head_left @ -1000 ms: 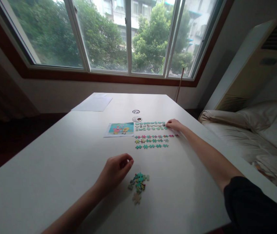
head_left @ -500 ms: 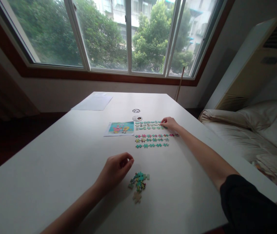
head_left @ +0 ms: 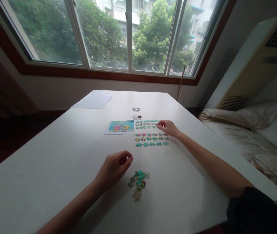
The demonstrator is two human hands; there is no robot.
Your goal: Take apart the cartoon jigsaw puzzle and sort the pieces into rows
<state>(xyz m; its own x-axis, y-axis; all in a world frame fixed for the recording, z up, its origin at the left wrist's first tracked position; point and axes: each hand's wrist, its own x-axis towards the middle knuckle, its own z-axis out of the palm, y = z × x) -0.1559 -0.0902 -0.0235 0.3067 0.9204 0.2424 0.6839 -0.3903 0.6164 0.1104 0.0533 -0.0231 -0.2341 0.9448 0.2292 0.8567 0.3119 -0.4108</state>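
My right hand (head_left: 168,128) reaches to the right end of the upper rows of jigsaw pieces (head_left: 145,127). Its thumb and fingers are pinched together on a jigsaw piece, which they mostly cover. Nearer to me lie more spread-out rows of pieces (head_left: 151,139), green, pink and yellow. My left hand (head_left: 116,165) hovers or rests low over the table, fingers curled and thumb close to the index fingertip; I cannot make out anything in it. Just right of it sits a small heap of loose pieces (head_left: 139,177), with one tan piece (head_left: 137,195) face down at its near edge.
A cartoon picture sheet (head_left: 121,127) lies left of the rows. Two round items (head_left: 137,117) are beyond them. White paper (head_left: 93,101) lies at the far left of the white table (head_left: 62,152). A cream sofa (head_left: 243,130) stands to the right.
My right hand has shifted slightly left along the upper rows. The left hand has stayed almost in place, still curled. The heap looks unchanged.
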